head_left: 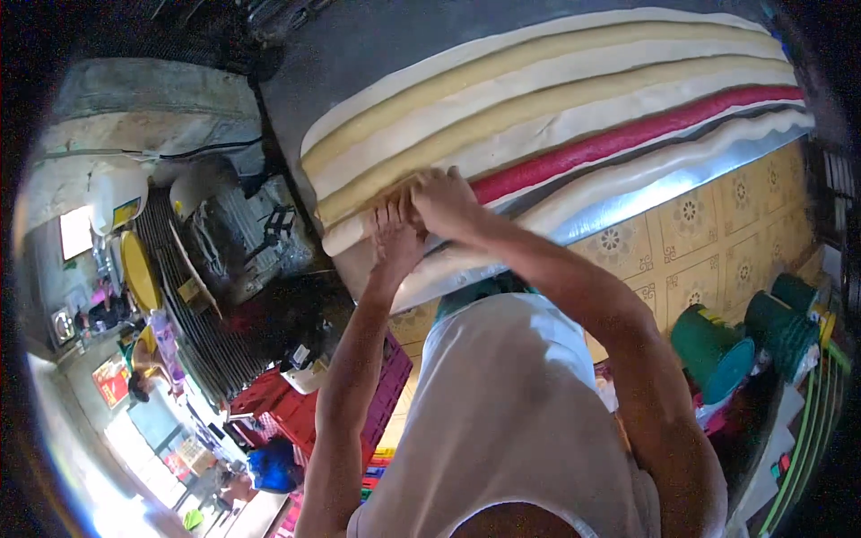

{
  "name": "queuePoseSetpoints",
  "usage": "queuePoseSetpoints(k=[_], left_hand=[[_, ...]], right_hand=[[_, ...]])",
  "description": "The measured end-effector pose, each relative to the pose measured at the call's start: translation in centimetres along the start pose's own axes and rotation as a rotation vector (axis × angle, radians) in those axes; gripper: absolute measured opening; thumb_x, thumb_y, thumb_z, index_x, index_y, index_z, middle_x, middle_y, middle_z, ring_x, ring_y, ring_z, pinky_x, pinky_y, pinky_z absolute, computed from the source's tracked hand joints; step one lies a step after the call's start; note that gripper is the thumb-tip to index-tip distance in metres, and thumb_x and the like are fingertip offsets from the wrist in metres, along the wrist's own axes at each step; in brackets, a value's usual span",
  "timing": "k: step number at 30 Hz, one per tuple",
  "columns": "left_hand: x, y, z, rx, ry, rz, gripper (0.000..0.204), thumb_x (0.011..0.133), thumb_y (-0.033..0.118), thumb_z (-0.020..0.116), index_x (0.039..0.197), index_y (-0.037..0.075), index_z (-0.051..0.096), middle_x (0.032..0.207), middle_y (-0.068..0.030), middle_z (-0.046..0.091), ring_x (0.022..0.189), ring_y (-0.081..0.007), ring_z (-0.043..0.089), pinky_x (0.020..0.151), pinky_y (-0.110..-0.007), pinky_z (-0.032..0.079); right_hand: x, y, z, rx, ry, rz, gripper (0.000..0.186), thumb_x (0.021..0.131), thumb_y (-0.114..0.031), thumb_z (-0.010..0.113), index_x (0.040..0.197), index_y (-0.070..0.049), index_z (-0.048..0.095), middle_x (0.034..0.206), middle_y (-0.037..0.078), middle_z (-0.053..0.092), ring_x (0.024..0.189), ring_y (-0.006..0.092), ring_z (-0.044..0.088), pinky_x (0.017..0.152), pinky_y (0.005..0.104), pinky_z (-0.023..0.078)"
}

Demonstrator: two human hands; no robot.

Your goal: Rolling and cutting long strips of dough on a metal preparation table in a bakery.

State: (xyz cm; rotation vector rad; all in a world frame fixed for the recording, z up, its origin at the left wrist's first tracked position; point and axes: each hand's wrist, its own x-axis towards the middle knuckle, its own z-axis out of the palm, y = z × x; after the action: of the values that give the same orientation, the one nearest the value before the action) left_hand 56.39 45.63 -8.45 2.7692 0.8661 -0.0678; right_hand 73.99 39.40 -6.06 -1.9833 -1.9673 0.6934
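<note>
- Your right hand (444,204) is bent over the left part of the red dough strip (619,139), hiding that end; you can't tell from here whether its fingers grip.
- Your left hand (397,235) lies palm down, fingers extended and a little apart, on the pale dough just beside it; its palm side is hidden, but it doesn't look closed around anything.
- Your right forearm cuts across the wavy pale roll (655,172) nearest you, covering part of it.
- Beyond the red strip, cream and tan dough bands (538,94) lie side by side along the table (359,76); glare whitens its near metal edge.
- Green buckets (713,359) stand to your right, beside patterned tiles (691,224).
- To your left are dark stacked trays (204,309) and a red crate (278,405); past them, bright light blurs another person (142,372).
</note>
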Motion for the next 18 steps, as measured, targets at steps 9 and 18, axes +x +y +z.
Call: queuePoseSetpoints(k=[9, 18], left_hand=[[0.8, 1.7, -2.1, -0.087, -0.077, 0.126, 0.081, 0.094, 0.031, 0.069, 0.159, -0.003, 0.034, 0.158, -0.0261, 0.041, 0.146, -0.0467, 0.036, 0.124, -0.060, 0.025], [4.4, 1.8, -1.0, -0.021, -0.115, 0.105, 0.084, 0.091, 0.027, 0.073, 0.160, -0.002, 0.035, 0.157, -0.0254, 0.042, 0.143, -0.0456, 0.040, 0.121, -0.060, 0.028]], right_hand=[[0.4, 1.3, -0.3, 0.042, 0.055, 0.163, 0.043, 0.086, -0.026, 0.069, 0.127, -0.011, 0.068, 0.121, 0.012, 0.067, 0.116, 0.0341, 0.061, 0.101, 0.0527, 0.045], [-4.3, 1.5, -2.0, -0.334, 0.138, 0.008, 0.069, 0.081, -0.040, 0.079, 0.140, -0.009, 0.061, 0.131, 0.012, 0.064, 0.126, 0.0315, 0.058, 0.101, 0.0549, 0.046]])
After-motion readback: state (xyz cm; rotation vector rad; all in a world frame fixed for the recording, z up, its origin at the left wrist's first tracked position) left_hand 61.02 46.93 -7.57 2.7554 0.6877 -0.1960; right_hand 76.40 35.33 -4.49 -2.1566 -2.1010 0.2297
